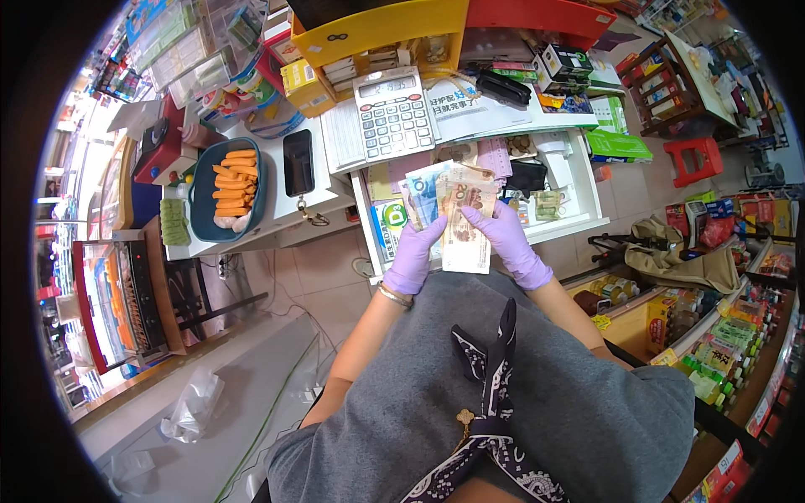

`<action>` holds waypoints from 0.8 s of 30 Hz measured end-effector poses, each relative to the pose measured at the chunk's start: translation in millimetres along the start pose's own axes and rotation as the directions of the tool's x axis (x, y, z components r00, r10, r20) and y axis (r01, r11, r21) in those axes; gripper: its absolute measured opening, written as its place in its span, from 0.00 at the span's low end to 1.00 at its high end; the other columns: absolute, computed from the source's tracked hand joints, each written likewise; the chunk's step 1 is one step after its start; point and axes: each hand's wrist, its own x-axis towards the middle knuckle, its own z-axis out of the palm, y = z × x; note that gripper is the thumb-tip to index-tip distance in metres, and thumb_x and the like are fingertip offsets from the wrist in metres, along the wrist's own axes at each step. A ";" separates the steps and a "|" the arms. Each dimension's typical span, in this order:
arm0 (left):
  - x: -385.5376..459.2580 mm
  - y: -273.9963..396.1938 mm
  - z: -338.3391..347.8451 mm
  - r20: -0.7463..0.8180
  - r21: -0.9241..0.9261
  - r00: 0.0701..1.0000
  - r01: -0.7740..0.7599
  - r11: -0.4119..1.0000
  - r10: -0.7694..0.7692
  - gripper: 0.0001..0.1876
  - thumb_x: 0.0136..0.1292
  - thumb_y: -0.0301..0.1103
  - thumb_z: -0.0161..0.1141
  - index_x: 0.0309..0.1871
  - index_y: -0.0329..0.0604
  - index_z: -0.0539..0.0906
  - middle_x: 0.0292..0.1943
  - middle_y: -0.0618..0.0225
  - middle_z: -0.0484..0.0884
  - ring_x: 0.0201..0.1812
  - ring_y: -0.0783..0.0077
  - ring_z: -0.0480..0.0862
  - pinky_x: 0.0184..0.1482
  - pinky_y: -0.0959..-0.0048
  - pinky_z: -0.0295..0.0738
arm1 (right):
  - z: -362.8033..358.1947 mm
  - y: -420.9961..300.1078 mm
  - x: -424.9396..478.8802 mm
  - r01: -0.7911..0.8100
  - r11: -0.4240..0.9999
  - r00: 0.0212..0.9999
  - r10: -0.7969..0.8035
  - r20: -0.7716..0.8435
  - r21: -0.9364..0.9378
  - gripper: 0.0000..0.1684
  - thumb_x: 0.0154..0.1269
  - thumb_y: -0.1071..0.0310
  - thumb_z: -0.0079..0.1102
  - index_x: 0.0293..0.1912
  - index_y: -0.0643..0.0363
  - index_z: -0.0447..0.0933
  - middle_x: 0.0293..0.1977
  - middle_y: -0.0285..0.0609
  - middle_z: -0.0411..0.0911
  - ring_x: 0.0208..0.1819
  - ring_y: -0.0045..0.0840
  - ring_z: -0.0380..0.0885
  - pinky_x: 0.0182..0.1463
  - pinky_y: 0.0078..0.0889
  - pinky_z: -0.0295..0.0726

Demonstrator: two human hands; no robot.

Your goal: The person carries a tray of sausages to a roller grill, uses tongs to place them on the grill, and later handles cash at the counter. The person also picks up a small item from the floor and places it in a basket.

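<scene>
Both my hands wear thin purple gloves and hold fanned banknotes above an open white drawer (569,229). My left hand (412,254) grips the notes at their left side, among them a blue banknote (422,192). My right hand (503,236) pinches a brownish banknote (466,242) at its right edge; that note hangs lowest, towards my grey shirt. Inside the drawer lie a black wallet-like item (527,178), greenish notes (548,205), pink paper slips (495,157) and a box with a green round mark (393,217). A desk calculator (393,113) rests just behind the drawer.
Left on the counter are a black phone (298,163), a blue-green basket of orange sausages (261,201) and a green cloth (174,222). Yellow bins (390,28) and a black stapler (503,88) stand behind. Bottled drinks (710,371) fill shelves at right, near a red stool (693,161).
</scene>
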 end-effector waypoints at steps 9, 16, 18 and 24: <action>0.1 -4.2 -21.1 -0.200 -0.024 0.979 -0.042 0.999 0.036 0.21 0.72 0.45 0.52 0.58 0.37 0.75 0.52 0.68 0.79 0.52 0.78 0.78 0.56 0.77 0.72 | -22.8 -26.1 1.1 0.189 0.974 0.964 -0.159 -0.214 0.127 0.19 0.67 0.67 0.60 0.55 0.63 0.72 0.43 0.40 0.81 0.41 0.22 0.83 0.45 0.22 0.83; -7.2 10.1 1.6 0.135 -0.457 0.975 0.219 0.862 -0.176 0.25 0.74 0.48 0.43 0.67 0.42 0.66 0.59 0.62 0.75 0.59 0.67 0.77 0.62 0.68 0.72 | 14.4 -19.3 -4.4 0.345 0.791 0.926 -0.376 0.044 -0.505 0.20 0.64 0.60 0.61 0.51 0.62 0.77 0.47 0.42 0.76 0.49 0.29 0.74 0.55 0.31 0.72; -13.2 17.6 6.0 0.169 -0.390 0.972 0.220 0.894 -0.165 0.26 0.74 0.48 0.44 0.68 0.43 0.64 0.61 0.62 0.74 0.59 0.68 0.77 0.62 0.67 0.72 | 25.1 -20.0 -12.8 0.461 0.599 0.838 -0.537 0.099 -0.655 0.14 0.62 0.65 0.63 0.46 0.61 0.80 0.47 0.46 0.73 0.53 0.34 0.72 0.56 0.31 0.70; -15.7 23.0 9.5 0.199 -0.324 0.962 0.247 0.913 -0.189 0.25 0.73 0.43 0.48 0.69 0.42 0.63 0.61 0.62 0.73 0.60 0.68 0.76 0.62 0.64 0.72 | 26.9 -18.0 -9.7 0.489 0.647 0.809 -0.587 0.028 -0.585 0.24 0.60 0.65 0.67 0.54 0.62 0.72 0.54 0.44 0.66 0.53 0.31 0.71 0.54 0.29 0.71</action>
